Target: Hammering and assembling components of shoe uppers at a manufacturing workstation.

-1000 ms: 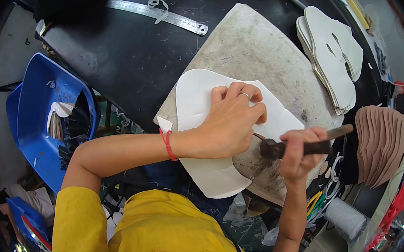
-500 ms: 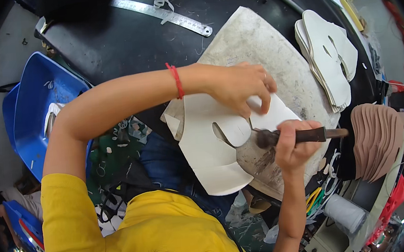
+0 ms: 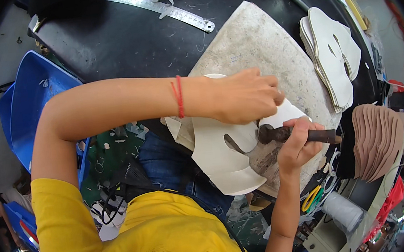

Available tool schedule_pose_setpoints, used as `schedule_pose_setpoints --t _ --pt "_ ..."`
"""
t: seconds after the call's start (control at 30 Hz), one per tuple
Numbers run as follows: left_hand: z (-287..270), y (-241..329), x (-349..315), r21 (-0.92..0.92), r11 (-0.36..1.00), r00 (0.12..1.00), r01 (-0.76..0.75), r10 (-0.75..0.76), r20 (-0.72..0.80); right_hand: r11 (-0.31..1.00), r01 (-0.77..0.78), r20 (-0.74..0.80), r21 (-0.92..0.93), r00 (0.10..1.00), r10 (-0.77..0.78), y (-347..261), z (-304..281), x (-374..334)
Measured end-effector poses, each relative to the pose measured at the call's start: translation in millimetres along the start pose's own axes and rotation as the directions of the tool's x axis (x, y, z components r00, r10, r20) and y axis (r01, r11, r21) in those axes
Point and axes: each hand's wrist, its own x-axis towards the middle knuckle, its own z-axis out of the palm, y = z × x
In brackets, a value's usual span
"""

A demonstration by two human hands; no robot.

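A white cut piece (image 3: 211,144), which looks like a shoe upper, has a curved slit and lies on a worn pale board (image 3: 232,40), its near part overhanging the edge. Bent over its far side is my left hand (image 3: 250,94), fingers curled down on the piece; the fingertips are partly hidden. My right hand (image 3: 296,146) grips the dark handle of a hammer (image 3: 320,136), whose rounded head is low over the board beside the piece, close to the left hand. Whether the head touches the board, I cannot tell.
Stacked white cut pieces (image 3: 331,55) lie right of the board, with a fanned stack of pinkish-brown pieces (image 3: 378,140) nearer. A steel ruler (image 3: 161,11) lies on the black table at the back. At left stands a blue bin (image 3: 39,102). Yellow-handled scissors (image 3: 311,198) are near my right forearm.
My left hand has moved right and nearer, turning over so its back covers more of the piece. The piece has shifted slightly right. The hammer head has changed angle within my right-hand grip.
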Motion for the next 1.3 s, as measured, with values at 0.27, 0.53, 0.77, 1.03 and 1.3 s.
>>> schedule_pose_setpoints --t 0.27,0.53,0.77,1.03,1.3 --pt "13 -1 9 -0.176 0.966 0.978 0.190 -0.171 0.118 0.994 0.108 0.038 0.011 0.993 -0.108 -4 12 16" --pt "-14 -8 28 -0.205 0.906 0.901 0.371 -0.297 0.317 0.963 0.137 0.176 0.231 0.968 -0.180 -6 -14 24" --pt "4 -2 -6 -0.093 0.959 0.949 0.268 -0.279 -0.146 0.984 0.129 0.151 0.126 0.977 -0.148 13 10 21" --pt "6 3 -9 -0.034 0.931 0.923 0.363 -0.364 -0.122 0.978 0.206 0.100 0.041 0.973 -0.209 22 24 37" --pt "1 -9 -12 -0.294 0.885 0.914 0.361 -0.399 -0.078 0.955 0.294 0.140 -0.031 0.948 -0.287 14 26 40"
